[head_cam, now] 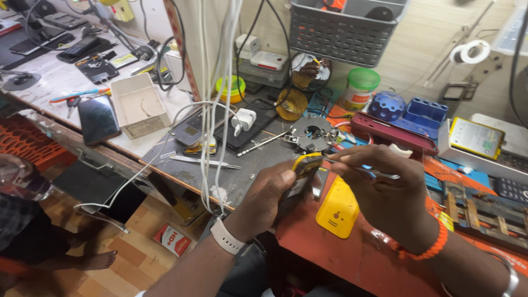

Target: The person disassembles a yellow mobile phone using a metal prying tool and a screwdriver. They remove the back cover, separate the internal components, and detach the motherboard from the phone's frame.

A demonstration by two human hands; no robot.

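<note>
— Where's the small yellow-edged phone (304,171)?
— Just above the smooth yellow back cover (337,209), clasped in your left hand (268,199).
— And your right hand (386,193)?
— Pinched shut on thin metal tweezers (374,174).

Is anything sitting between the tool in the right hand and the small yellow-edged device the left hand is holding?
Nothing visible does. The left hand holds the yellow-edged device up over the bench, and the thin metal tool in the right hand points at its top edge. The hanging white cables stay to the left.
</note>
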